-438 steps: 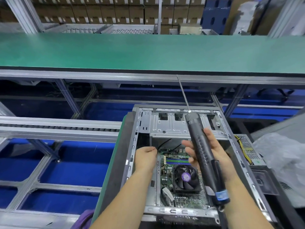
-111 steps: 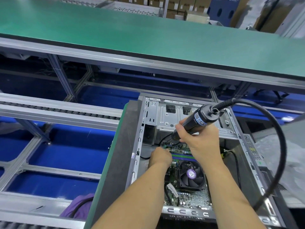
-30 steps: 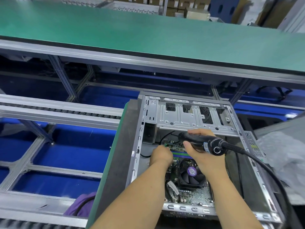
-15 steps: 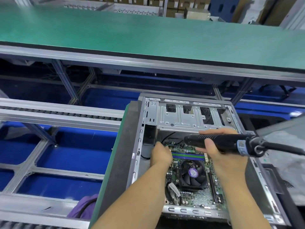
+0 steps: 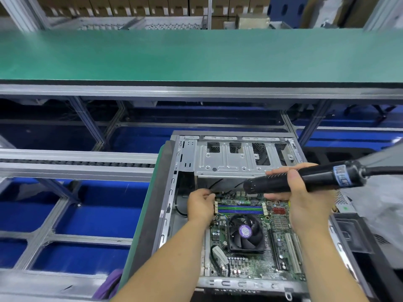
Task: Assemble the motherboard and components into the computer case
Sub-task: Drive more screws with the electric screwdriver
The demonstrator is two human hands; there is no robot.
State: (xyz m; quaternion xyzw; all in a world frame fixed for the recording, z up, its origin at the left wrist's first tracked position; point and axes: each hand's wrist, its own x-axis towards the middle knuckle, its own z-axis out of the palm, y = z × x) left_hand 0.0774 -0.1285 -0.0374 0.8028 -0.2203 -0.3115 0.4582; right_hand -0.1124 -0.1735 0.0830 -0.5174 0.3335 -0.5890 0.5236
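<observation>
Right hand fingers wrap the black cylindrical screwdriver; left hand fingers curl at the green motherboard edge

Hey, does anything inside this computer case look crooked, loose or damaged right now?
Nothing stands out. The motherboard lies flat in the case, its fan sits square, and no damage shows. The right hand holds the electric screwdriver sideways above the board; the left hand rests at the board's far left corner.
</observation>
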